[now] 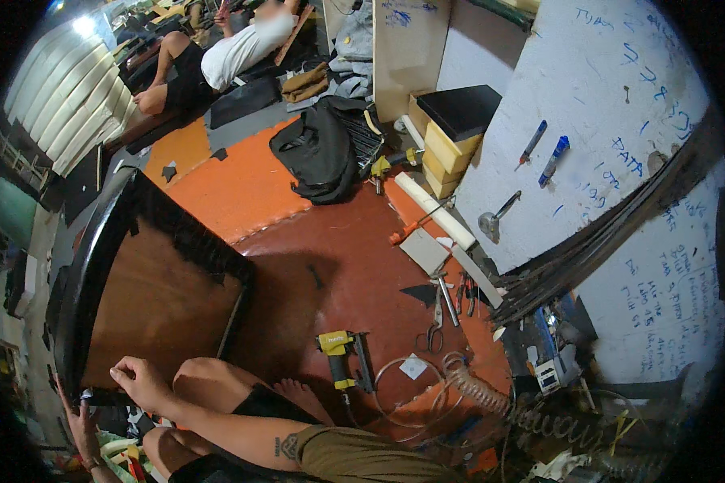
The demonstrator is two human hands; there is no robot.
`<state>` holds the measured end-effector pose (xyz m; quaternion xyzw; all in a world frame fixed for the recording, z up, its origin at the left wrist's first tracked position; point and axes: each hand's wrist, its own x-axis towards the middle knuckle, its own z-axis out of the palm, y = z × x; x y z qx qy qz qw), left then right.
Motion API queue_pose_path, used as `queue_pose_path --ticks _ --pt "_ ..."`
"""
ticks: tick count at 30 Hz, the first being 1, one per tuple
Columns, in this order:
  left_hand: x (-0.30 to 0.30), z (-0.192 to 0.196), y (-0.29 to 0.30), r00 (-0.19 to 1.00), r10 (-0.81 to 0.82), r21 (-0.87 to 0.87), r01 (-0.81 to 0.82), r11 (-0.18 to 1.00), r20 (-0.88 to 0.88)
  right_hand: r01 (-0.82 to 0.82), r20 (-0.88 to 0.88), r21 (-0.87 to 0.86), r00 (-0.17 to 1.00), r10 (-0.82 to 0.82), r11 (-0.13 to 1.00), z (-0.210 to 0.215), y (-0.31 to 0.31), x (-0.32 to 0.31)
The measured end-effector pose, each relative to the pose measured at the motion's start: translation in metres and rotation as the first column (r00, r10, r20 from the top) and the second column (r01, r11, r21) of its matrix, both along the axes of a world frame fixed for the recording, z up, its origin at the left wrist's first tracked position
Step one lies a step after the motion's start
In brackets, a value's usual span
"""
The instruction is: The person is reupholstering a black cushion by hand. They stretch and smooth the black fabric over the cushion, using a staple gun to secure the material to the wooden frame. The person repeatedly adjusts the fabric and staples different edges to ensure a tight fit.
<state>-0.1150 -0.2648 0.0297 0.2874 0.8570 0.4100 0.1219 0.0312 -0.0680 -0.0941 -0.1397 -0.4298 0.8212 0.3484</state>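
Observation:
A large brown panel (pixel 165 310), with black leather-like covering wrapped over its edges, stands tilted at the left in front of my knees. At its lower left corner, my left hand (pixel 82 428) grips the black edge, fingers along the outer side. My right hand (pixel 141 385) is curled just in front of the panel's lower edge, thumb and fingers pinched together. Whatever sits in that pinch, if anything, is too small to make out. On the floor right of my knees lies a yellow-and-black air stapler (pixel 342 358) with a hose attached.
Scissors (pixel 436 328), pliers (pixel 464 294) and a coiled air hose (pixel 479 382) lie to the right. A black bag (pixel 318 153) rests on the orange floor covering farther off. Beside yellow foam blocks (pixel 443 157) leans a marked white board (pixel 588 121). Another person (pixel 234 60) sits at the far left.

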Motion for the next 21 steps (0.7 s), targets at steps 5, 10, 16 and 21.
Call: queue_pose_path --ticks 5,10,16,21 --pt "-0.019 -0.011 -0.012 0.984 -0.101 0.000 0.102 0.995 -0.149 -0.059 0.044 -0.001 0.997 0.059 0.998 -0.003 -0.004 -0.002" --pt "-0.025 -0.009 -0.014 0.958 -0.163 0.049 0.179 0.983 -0.237 -0.060 0.136 0.118 0.990 0.044 0.991 -0.025 -0.017 -0.019" --pt "-0.006 -0.026 0.022 0.871 -0.058 0.146 0.147 0.978 -0.487 -0.050 0.261 0.191 0.965 -0.002 0.980 -0.056 -0.008 -0.017" --pt "0.003 -0.039 0.016 0.918 0.030 0.380 0.135 0.915 -0.396 0.067 0.183 -0.008 0.981 -0.065 0.998 -0.012 -0.029 -0.002"
